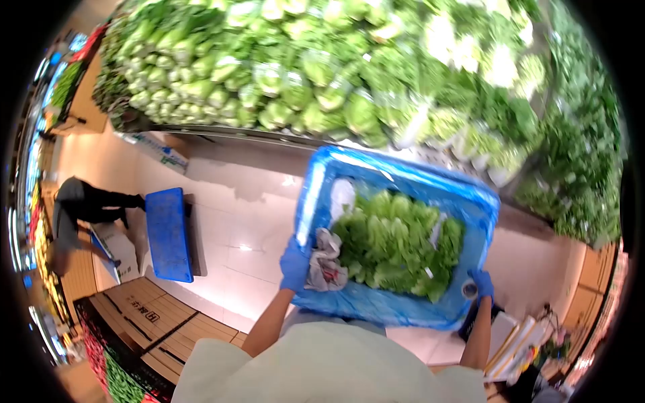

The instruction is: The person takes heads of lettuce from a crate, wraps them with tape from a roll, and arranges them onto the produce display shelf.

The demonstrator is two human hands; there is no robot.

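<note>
A blue plastic crate [390, 312] with a shiny blue lining spans the space in front of my body, its far edge close to the vegetable shelf. Leafy lettuce [400, 245] lies in it in a bunched layer. My left hand [294, 265], in a blue glove, is closed on the crate's left rim. At the right near corner, my gloved right hand [482, 285] grips the rim. Beside its fingers is a round, pale-rimmed object [469, 289], perhaps a tape roll. A crumpled grey bag [327, 269] lies inside near my left hand, below a whitish item [342, 198].
The shelf of greens [322, 80] runs along the far side. On the left, a person [74, 208] bends over a white box [115, 248] beside a blue platform cart [169, 234]. A wood-slatted display [151, 316] stands near left; boxes [514, 346] are at near right.
</note>
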